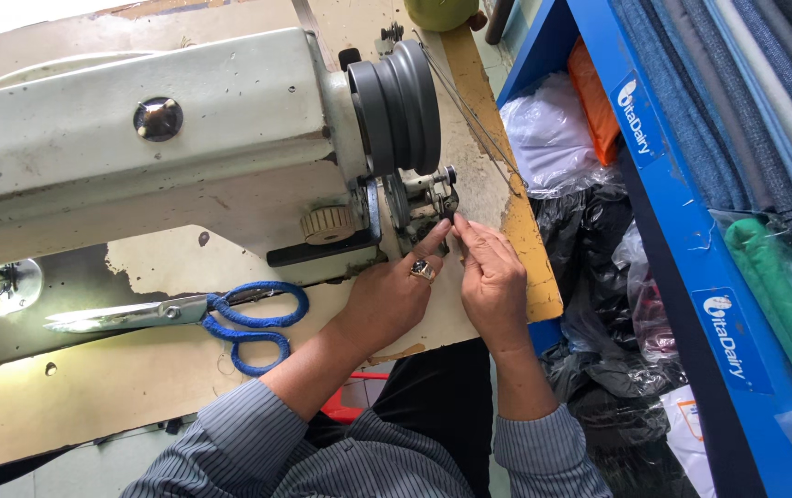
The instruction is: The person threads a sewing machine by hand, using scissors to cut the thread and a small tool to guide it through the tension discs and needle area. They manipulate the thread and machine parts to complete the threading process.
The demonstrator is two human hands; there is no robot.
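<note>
2 hands (442, 281) touch 1 bobbin winder (433, 198) beside 1 scissors (184, 318).

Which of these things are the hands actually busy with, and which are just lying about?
In use:
left hand and right hand, fingertips at the small winder mechanism beside the sewing machine's handwheel

Lying about:
blue-handled scissors on the table
plastic bags
folded fabric on the blue shelf
</note>
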